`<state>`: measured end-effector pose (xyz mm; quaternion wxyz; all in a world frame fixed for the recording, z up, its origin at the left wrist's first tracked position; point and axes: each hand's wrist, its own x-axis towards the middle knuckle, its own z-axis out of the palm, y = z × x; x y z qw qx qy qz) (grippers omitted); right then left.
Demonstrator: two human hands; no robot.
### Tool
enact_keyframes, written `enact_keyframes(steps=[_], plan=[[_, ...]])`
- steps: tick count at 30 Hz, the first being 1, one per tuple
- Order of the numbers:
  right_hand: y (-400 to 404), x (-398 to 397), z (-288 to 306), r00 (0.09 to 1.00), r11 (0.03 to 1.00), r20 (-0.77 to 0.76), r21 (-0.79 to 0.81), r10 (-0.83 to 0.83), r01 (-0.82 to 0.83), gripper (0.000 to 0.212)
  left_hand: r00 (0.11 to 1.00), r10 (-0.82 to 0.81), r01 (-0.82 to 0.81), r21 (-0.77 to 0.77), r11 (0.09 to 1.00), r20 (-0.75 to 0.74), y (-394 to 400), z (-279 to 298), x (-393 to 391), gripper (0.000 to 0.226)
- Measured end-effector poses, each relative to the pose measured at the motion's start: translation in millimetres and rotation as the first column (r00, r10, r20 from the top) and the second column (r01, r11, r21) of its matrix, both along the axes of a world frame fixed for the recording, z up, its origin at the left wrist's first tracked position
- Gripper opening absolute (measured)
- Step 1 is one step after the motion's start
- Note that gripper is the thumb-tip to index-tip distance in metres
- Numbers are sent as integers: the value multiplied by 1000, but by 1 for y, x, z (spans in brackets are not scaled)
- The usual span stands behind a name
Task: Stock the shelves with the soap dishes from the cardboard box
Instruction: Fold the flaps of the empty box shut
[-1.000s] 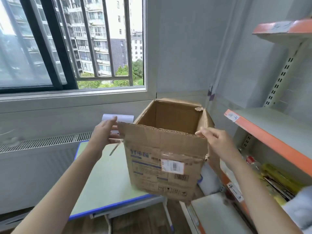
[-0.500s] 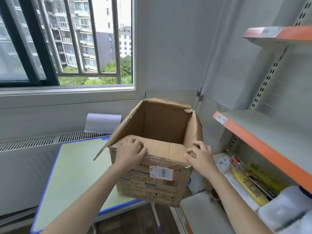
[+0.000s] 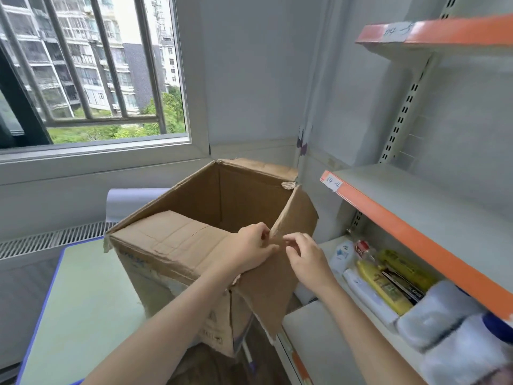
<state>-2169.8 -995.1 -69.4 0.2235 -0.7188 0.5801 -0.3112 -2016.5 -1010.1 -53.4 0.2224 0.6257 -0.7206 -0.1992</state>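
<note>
We stand at the big brown cardboard box [image 3: 177, 257] on the pale green table with the blue edge [image 3: 83, 309]. Our left hand [image 3: 249, 250] curls its fingers round the edge of the right box flap [image 3: 277, 276], likely to fold it out of the way. Our right hand [image 3: 306, 259] hovers just beside that flap, fingers loosely bent, holding nothing. We cannot see any soap dishes yet; the box inside is hidden. The grey shelf with the orange edge [image 3: 416, 207] waits on the right.
</note>
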Motion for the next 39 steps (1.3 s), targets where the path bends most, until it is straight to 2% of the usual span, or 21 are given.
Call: enact_keyframes(steps=[4, 7, 9, 14, 16, 18, 20, 22, 24, 26, 28, 30, 32, 33, 36, 39], plan=[[-15, -12, 0, 998, 998, 5, 32, -61, 61, 26, 1000, -19, 20, 55, 998, -15, 8, 9, 12, 30], [-26, -9, 3, 997, 996, 22, 41, -75, 74, 26, 996, -84, 84, 174, 981, -6, 27, 16, 49, 23], [-31, -8, 3, 997, 997, 41, 44, -64, 63, 25, 993, -115, 104, 257, 961, 28, 43, 24, 81, 27], [-41, -20, -2, 981, 988, 131, 86, -142, 131, 23, 980, 1, -66, 316, 947, 201, 68, 37, 145, 26], [-47, -26, -7, 966, 973, 175, 162, -189, 161, 28, 983, 78, -122, 273, 954, 167, 69, 34, 149, 15], [-49, -29, -11, 947, 967, 239, 188, -216, 173, 33, 990, 136, -141, 215, 966, 35, 66, 25, 141, 14], [-49, -26, -12, 927, 973, 300, 116, -226, 199, 41, 988, 154, -150, 123, 981, -27, 60, 15, 126, 12], [-46, -19, -4, 919, 978, 364, -81, -150, 192, 49, 981, 182, -182, 11, 983, -63, 56, 10, 109, 8], [-41, -8, 11, 922, 947, 388, -297, 0, 125, 46, 968, 218, -233, -121, 965, -123, 53, 7, 101, 3], [-36, 5, 24, 928, 929, 341, -368, 154, -19, 35, 952, 255, -288, -209, 934, -170, 53, 7, 100, 3], [-32, 20, 27, 930, 935, 227, -278, 288, -221, 29, 933, 302, -347, -266, 899, -196, 57, 8, 105, 6], [-31, 29, 18, 933, 926, -8, -122, 359, -357, 24, 915, 353, -399, -303, 866, -197, 66, 7, 113, 7], [-30, 33, 7, 888, 914, -247, -14, 389, -404, 32, 908, 380, -418, -308, 854, -179, 77, 6, 121, 7], [-29, 34, 4, 869, 913, -306, 1, 388, -407, 37, 913, 375, -407, -304, 861, -158, 82, 5, 125, 7], [-24, 39, 4, 873, 921, -347, -62, 342, -385, 39, 949, 316, -306, -310, 900, -20, 97, -4, 122, 12], [-16, 46, 9, 857, 908, -382, -93, 347, -409, 36, 955, 254, -191, -336, 922, 153, 105, -19, 101, 31]])
